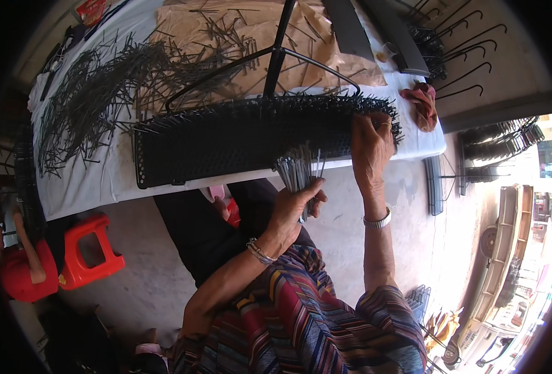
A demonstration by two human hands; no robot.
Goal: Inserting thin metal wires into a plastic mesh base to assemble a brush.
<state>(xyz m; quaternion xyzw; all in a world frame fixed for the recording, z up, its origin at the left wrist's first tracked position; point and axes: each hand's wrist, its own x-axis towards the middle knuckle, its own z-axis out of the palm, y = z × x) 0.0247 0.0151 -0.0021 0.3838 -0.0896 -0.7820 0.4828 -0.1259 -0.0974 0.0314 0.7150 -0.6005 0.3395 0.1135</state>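
My left hand (293,209) is wrapped round a bundle of thin grey metal rods (296,169) whose ends fan out above the thumb. Before me on the table lies a long black perforated metal panel (226,149) with rows of small holes. Short dark rods (257,106) stand thickly along its far side. At the panel's right end, my right hand (372,143) has its fingers pinched together among those rods. What its fingertips hold is hidden. A black metal frame (278,53) with forked struts rises behind the panel.
Loose dark rods (95,93) are heaped on the white-covered table (104,181), some on brown paper (288,75). A crumpled reddish cloth (420,106) lies at its right corner. A red stool (92,252) and a person in red (30,271) are at left. Hooked rods (469,53) jut at far right.
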